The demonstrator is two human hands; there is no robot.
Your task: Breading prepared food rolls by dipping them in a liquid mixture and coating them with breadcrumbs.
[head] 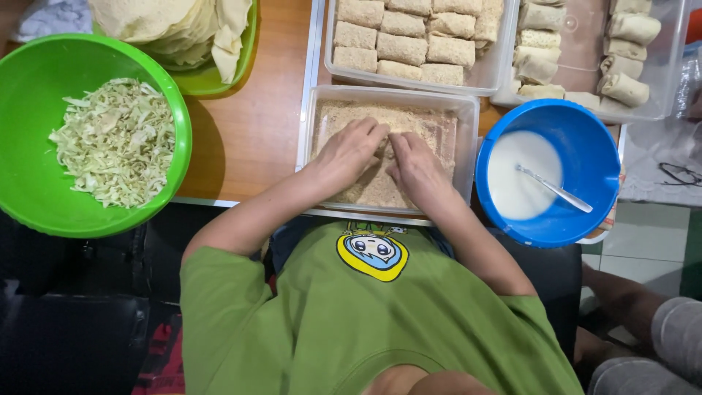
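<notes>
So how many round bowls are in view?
3. Green bowl of shredded cabbage at left; second green bowl under wrappers at top, mostly hidden; blue bowl with white liquid, right.

Free room and obstacles. Bare wooden table (252,124) between the green bowl (22,183) and the crumb tray (468,124) offers open passage. Right of the tray, the blue bowl (592,157) with its spoon (556,190) blocks the way; beyond it, two clear containers (482,77) stand edge to edge.
</notes>
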